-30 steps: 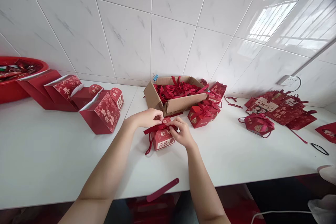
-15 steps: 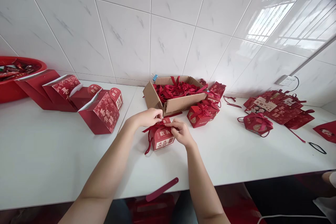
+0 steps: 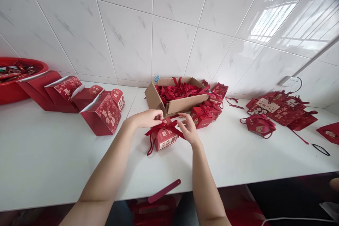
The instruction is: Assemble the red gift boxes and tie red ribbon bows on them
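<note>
A small red gift box (image 3: 166,140) with white Chinese characters stands on the table before me, a twisted red cord handle hanging at its left side. Across its top lies a red ribbon (image 3: 164,126) tied in a bow, with tails out to the left and right. My left hand (image 3: 150,118) pinches at the ribbon behind the bow's left part, its fingertips closed. The thumb and forefinger of my right hand (image 3: 187,129) close on the bow's right loop, while the other fingers are loosely curled.
Behind the box sits a cardboard carton (image 3: 185,105) full of red ribbons. Finished boxes with bows (image 3: 205,114) stand to its right. Several open red boxes (image 3: 102,116) and a red basin (image 3: 39,65) are at left. A dark red strip (image 3: 164,191) lies at the front edge.
My right hand has moved slightly right and up, off the box front. The ribbon now shows as a fuller bow with its right loop drawn out. My left hand has stayed nearly in place.
</note>
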Available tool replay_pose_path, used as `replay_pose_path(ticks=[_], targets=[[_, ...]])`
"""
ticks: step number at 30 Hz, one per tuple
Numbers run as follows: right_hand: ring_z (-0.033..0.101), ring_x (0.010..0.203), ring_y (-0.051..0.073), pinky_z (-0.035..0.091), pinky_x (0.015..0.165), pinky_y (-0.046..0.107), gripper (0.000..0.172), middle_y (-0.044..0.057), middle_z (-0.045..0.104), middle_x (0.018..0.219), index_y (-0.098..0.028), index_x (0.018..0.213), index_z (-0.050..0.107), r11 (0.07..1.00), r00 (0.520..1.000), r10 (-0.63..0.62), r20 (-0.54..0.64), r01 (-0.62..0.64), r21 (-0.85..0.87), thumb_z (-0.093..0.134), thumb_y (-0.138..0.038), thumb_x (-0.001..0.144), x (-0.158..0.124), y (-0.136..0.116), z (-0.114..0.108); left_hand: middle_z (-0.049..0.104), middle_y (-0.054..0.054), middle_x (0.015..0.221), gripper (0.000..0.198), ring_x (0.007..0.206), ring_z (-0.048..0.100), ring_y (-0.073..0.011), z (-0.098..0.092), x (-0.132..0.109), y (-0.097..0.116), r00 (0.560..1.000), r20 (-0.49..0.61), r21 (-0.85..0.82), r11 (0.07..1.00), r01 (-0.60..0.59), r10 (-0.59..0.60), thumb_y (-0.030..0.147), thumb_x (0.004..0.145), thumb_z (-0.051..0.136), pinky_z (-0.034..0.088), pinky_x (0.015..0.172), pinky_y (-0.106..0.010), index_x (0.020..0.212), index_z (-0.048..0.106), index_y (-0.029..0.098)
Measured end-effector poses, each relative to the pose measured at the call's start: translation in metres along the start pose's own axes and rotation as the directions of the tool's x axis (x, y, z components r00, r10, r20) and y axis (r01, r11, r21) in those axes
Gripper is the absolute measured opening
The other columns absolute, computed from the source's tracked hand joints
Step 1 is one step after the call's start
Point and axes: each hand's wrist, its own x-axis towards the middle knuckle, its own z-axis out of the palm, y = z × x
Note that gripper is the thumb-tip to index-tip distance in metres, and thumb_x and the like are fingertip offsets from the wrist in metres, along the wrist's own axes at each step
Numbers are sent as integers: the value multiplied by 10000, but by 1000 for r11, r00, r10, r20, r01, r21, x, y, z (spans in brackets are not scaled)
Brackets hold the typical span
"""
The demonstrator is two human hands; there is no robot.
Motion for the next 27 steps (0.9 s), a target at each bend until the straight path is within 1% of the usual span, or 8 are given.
replay_pose_path(ticks=[2, 4, 6, 7, 11, 15, 20, 27], targets=[[548, 669, 128, 441, 592, 249, 358, 36, 589, 855, -188, 929, 592, 991, 985, 133, 112, -129, -42, 494, -527, 872, 0, -2, -8, 599, 6, 794, 117, 668, 514, -147, -1, -3, 0, 1000, 7, 25, 999, 24, -25, 329, 797, 491, 379, 587, -244, 831, 509, 218], [484, 574, 112, 381, 530, 235, 450, -12, 509, 628, -178, 704, 549, 968, 929, 248, 274, -228, -102, 478, -595, 858, -1, -5, -17, 602, 5, 795, 124, 673, 523, -150, -3, -5, 2, 999, 16, 43, 998, 43, -44, 337, 794, 498, 385, 589, -245, 837, 513, 222], [411, 505, 89, 319, 485, 225, 499, -41, 428, 531, -180, 588, 473, 954, 876, 300, 378, -270, -131, 518, -616, 827, -2, -8, -23, 610, -5, 856, 157, 707, 541, -157, -3, -6, 5, 999, 8, 63, 997, 47, -47, 365, 793, 508, 405, 613, -251, 863, 526, 225], [386, 489, 80, 297, 472, 222, 505, -49, 410, 515, -181, 566, 450, 955, 865, 297, 403, -272, -121, 543, -611, 815, -2, -9, -24, 610, -15, 910, 189, 738, 552, -163, -2, -6, 7, 999, -6, 76, 996, 45, -44, 394, 797, 511, 418, 634, -256, 881, 540, 228], [348, 460, 63, 256, 450, 217, 476, -60, 409, 494, -175, 578, 478, 964, 846, 238, 478, -266, -10, 568, -573, 821, -5, -16, -24, 569, -48, 1088, 330, 893, 580, -192, 4, -1, 14, 995, -99, 75, 997, -4, 11, 515, 837, 463, 452, 742, -280, 933, 607, 234], [359, 426, 57, 262, 432, 215, 437, -55, 452, 466, -161, 605, 546, 960, 790, 199, 580, -276, 47, 578, -532, 835, -6, -19, -22, 601, -42, 1044, 267, 869, 588, -189, 11, 6, 20, 996, -41, 76, 994, -81, 84, 449, 823, 515, 445, 708, -275, 899, 625, 218], [330, 372, 45, 230, 388, 210, 402, -51, 485, 440, -151, 648, 607, 964, 752, 208, 626, -266, -1, 576, -500, 846, -7, -25, -25, 621, -39, 990, 136, 796, 575, -173, 14, 9, 24, 998, -21, 118, 991, -60, 63, 312, 815, 522, 417, 652, -271, 782, 579, 193], [288, 344, 31, 212, 351, 203, 476, -57, 475, 412, -169, 533, 499, 956, 660, 268, 702, -272, -109, 607, -546, 802, -10, -31, -17, 631, -59, 990, 191, 796, 572, -186, 20, 15, 21, 996, -33, 248, 966, -76, 87, 324, 878, 455, 411, 674, -282, 823, 574, 186]])
